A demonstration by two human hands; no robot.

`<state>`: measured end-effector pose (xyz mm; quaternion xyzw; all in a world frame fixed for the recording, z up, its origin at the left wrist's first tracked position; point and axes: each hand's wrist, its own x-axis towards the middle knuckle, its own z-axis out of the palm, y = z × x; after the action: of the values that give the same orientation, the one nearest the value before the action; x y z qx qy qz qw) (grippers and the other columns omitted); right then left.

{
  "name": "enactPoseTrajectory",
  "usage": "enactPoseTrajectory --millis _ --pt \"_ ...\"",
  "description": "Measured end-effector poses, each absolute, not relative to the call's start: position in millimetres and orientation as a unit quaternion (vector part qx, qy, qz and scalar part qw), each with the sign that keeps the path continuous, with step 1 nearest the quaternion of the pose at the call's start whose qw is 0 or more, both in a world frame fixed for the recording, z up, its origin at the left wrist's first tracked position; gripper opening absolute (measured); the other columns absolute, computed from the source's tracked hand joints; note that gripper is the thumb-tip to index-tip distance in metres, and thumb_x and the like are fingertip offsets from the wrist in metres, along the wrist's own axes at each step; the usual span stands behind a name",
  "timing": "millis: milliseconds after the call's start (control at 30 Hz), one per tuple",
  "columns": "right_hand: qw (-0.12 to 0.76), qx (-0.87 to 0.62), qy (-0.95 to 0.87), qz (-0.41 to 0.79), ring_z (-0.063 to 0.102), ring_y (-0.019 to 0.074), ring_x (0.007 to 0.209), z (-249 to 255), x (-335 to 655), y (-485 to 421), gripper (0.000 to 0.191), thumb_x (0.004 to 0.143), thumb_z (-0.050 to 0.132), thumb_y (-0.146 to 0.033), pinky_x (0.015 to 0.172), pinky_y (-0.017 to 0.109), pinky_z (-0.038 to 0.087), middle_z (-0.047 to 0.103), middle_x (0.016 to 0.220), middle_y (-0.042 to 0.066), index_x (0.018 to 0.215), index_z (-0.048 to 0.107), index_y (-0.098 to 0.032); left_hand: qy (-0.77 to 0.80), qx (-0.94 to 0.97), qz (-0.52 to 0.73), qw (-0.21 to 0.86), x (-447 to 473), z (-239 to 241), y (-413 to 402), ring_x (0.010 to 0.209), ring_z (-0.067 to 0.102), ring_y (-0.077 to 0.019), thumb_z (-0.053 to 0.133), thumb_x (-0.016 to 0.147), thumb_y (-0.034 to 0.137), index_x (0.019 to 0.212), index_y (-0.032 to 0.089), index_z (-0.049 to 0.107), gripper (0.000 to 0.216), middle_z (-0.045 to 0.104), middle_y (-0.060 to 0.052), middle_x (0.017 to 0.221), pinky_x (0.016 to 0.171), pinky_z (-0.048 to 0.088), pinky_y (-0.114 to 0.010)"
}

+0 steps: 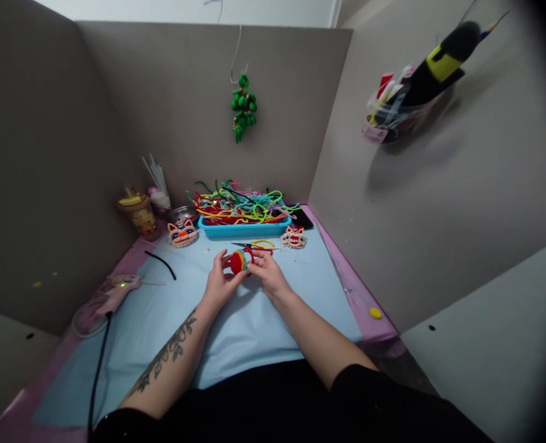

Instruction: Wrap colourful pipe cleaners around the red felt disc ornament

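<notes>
Between my two hands, just above the blue cloth (236,332), is a small round pipe-cleaner piece (238,262) in red, orange, yellow and teal. My left hand (220,278) grips its left and lower side with thumb and fingers. From the right, my right hand (269,273) pinches its edge, where a red loop shows. Right behind the hands lie scissors (267,245) with yellow and red handles. A cream pipe-cleaner animal head (183,234) sits to the left, and a smaller similar head (293,237) to the right.
A blue tray (240,231) heaped with colored pipe cleaners stands at the back. At left are a pink glue gun (119,294) with a lit green light, a black pipe cleaner (162,264) and a cup (140,214). Partition walls (199,92) surround the table; a pen holder (393,120) hangs right.
</notes>
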<state>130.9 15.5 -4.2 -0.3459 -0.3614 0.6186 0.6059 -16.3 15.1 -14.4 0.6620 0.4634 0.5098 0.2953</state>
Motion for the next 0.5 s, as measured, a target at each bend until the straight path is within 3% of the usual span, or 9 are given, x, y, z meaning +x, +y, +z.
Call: enactPoseTrajectory --millis 333,500 --pt "0.618 -0.355 -0.357 0.604 0.056 0.0113 0.056 -3.3 129.5 12.7 0.047 0.054 0.075 -0.02 0.065 0.027 0.044 0.063 0.061 -0.007 0.094 0.051 -0.022 0.45 0.687 0.5 0.276 -15.4 -20.0 13.9 0.105 0.061 -0.026 0.07 0.072 0.037 0.131 0.019 0.03 0.073 0.055 -0.019 0.121 0.071 0.057 -0.038" --pt "0.619 -0.349 -0.332 0.62 0.061 0.0136 0.066 -5.4 129.3 16.4 0.045 0.054 0.078 -0.026 0.069 0.028 0.045 0.068 0.072 -0.003 0.093 0.055 -0.021 0.452 0.686 0.514 0.246 -15.8 -21.5 16.2 0.109 0.058 -0.0264 0.07 0.072 0.034 0.134 0.021 0.029 0.076 0.053 -0.018 0.124 0.074 0.056 -0.039"
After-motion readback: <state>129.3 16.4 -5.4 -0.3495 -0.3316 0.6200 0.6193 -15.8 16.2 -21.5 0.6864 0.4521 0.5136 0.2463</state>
